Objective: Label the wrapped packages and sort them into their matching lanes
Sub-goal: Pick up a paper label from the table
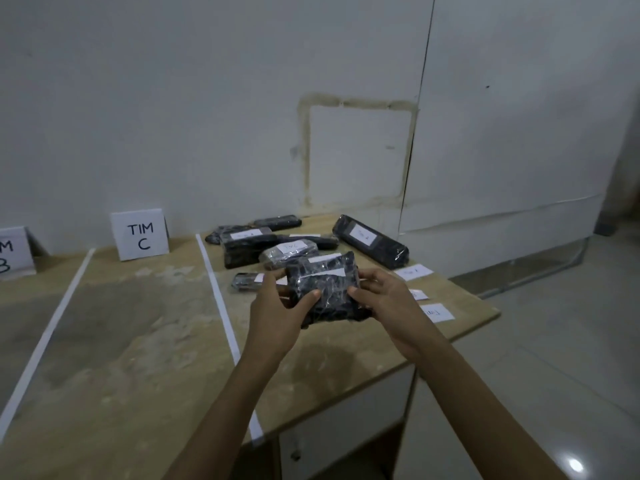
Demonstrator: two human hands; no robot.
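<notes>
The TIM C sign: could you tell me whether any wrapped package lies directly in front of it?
No, the wrapped packages all lie right of the white tape line, while the TIM C sign stands left of it.

Your package wears glossy, crinkled black plastic wrap; beside it your desk shows matt, scuffed wood, carrying matt paper labels.

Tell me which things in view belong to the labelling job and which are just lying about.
Job: package held by left hand and right hand; pile of packages; loose labels; TIM C sign; tape lines.
Not job: wall patch; cupboard below.
</notes>
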